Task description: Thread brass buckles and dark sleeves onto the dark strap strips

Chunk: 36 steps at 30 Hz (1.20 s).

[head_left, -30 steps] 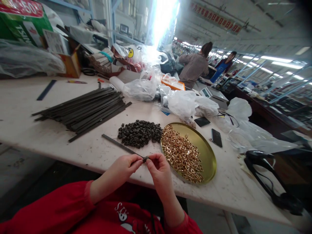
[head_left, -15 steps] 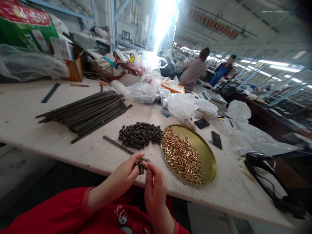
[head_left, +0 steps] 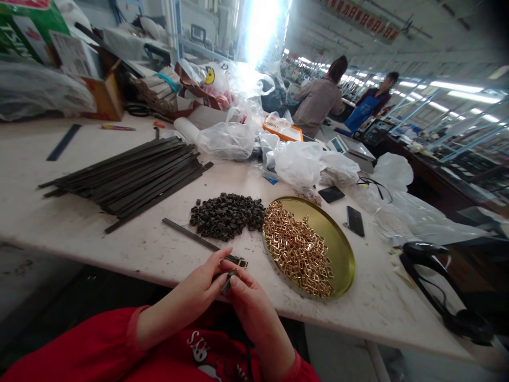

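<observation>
At the table's front edge my left hand (head_left: 201,284) and my right hand (head_left: 252,297) meet, fingers pinched together. Between them is a dark strap (head_left: 226,285), a short folded end of it showing below the fingertips. One dark strip (head_left: 186,232) lies on the table and runs up behind my left fingers. A small gold buckle (head_left: 243,262) shows on dark material just above my hands. Beyond them is a heap of small dark loops (head_left: 226,215). To the right, a round gold tray (head_left: 338,239) holds a pile of gold buckles (head_left: 296,249).
A bundle of dark strips (head_left: 135,172) lies at left, near a dark blue ruler-like strip (head_left: 63,142) and a pen (head_left: 118,128). Plastic bags (head_left: 298,164) fill the back. A phone (head_left: 355,220) and a black curved object (head_left: 429,286) lie at right. Two people stand beyond.
My right hand has turned and its fingers have closed in around the strap end, nearer my left hand. The gold buckle shows more plainly above my fingers. The view has shifted slightly.
</observation>
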Each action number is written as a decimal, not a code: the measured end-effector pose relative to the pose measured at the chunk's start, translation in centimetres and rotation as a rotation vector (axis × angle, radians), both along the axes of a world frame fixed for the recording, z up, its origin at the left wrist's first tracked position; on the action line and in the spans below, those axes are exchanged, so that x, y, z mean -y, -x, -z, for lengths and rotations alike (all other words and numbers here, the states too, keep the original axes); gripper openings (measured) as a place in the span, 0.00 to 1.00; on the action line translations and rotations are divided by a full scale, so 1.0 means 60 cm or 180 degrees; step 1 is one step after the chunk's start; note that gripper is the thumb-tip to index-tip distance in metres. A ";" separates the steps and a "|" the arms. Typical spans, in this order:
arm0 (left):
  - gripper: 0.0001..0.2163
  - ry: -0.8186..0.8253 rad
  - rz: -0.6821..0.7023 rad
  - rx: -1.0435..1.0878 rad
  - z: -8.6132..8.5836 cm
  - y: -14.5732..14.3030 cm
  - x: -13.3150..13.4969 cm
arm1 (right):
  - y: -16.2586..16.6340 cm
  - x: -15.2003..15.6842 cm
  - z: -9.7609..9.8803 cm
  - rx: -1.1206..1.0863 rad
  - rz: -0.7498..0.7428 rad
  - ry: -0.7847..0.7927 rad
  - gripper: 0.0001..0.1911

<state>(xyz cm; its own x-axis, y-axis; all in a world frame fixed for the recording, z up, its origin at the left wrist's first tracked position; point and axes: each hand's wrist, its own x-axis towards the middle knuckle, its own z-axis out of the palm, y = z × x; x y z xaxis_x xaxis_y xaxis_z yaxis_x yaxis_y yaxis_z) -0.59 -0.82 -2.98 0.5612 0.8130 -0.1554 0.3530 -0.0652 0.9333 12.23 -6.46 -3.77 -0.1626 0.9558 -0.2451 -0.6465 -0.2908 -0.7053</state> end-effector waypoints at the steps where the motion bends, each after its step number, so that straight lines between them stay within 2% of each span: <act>1: 0.25 0.0025 -0.0041 -0.0075 0.003 0.001 -0.003 | 0.003 0.000 -0.001 0.0084 0.0074 0.0038 0.16; 5: 0.25 0.0170 -0.0216 -0.0257 0.007 0.003 -0.010 | 0.011 0.001 -0.004 0.0736 0.0491 -0.0032 0.14; 9: 0.15 0.0344 -0.0189 0.0144 -0.001 0.002 -0.005 | 0.008 0.002 -0.001 0.1087 0.0726 -0.0197 0.11; 13: 0.09 0.0296 -0.0039 0.0231 -0.011 0.006 -0.002 | 0.003 0.006 0.009 0.1256 0.0927 0.0049 0.13; 19: 0.09 0.0217 0.0159 0.0037 -0.007 0.008 0.002 | -0.001 0.016 0.005 0.1766 0.0982 -0.0022 0.14; 23: 0.08 0.0257 0.0057 -0.0039 -0.012 0.006 0.007 | -0.005 0.023 0.004 0.2350 0.0908 -0.0310 0.10; 25: 0.07 0.0756 0.0045 0.0190 -0.017 0.005 0.010 | -0.004 0.025 0.006 0.2129 0.0827 -0.0323 0.09; 28: 0.08 0.1756 -0.0063 0.0644 -0.025 0.003 0.018 | 0.000 0.026 0.007 0.1072 0.0620 -0.0064 0.10; 30: 0.08 0.2169 -0.0139 0.0897 -0.028 0.002 0.023 | 0.004 0.025 0.005 0.0438 0.0554 0.0157 0.10; 33: 0.07 0.2529 -0.0026 0.1322 -0.026 0.001 0.028 | 0.006 0.023 0.001 -0.0086 0.0526 0.0406 0.10; 36: 0.09 0.2540 -0.0120 0.1356 -0.018 0.002 0.028 | 0.005 0.020 0.000 0.0151 0.0621 0.0420 0.10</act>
<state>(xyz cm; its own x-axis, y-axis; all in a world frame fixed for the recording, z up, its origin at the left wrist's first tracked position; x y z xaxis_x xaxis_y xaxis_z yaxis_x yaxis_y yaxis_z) -0.68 -2.48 -1.89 0.6752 0.5717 -0.4661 -0.0439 0.6618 0.7484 11.92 -7.69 -3.78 0.0368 0.9272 -0.3728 -0.6666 -0.2552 -0.7003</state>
